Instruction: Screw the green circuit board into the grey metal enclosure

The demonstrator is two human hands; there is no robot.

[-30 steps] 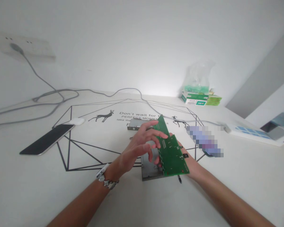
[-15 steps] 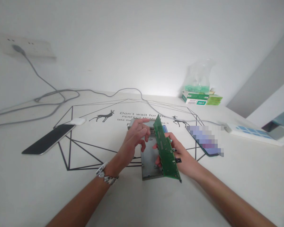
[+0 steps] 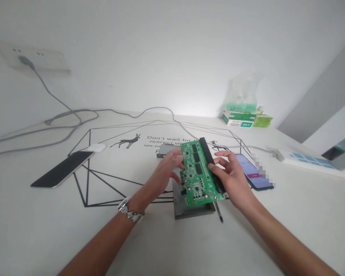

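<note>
A green circuit board [image 3: 194, 180], its chip side toward me, is held tilted above an open grey metal case [image 3: 179, 212]. My right hand [image 3: 231, 174] holds its right side, thumb on the long black strip [image 3: 208, 153] there. At the left edge, my left hand [image 3: 168, 166] has curled fingers against the board, their tips partly hidden. A screwdriver [image 3: 218, 212] lies on the table just right of the case, mostly covered by the board. Behind my left fingers sits a grey metal piece [image 3: 164, 149].
A phone [image 3: 254, 172] and a white power strip [image 3: 313, 163] lie at the right. On the left are a dark flat slab [image 3: 63, 168] and a white mouse [image 3: 97, 147]. Small boxes [image 3: 238, 117] with a plastic bag stand by the wall; a grey cable [image 3: 140, 114] crosses the back.
The circuit board has turned from nearly edge-on, solder side showing, to its chip side facing me. My right hand has shifted onto its right edge; my left hand has met the left edge.
</note>
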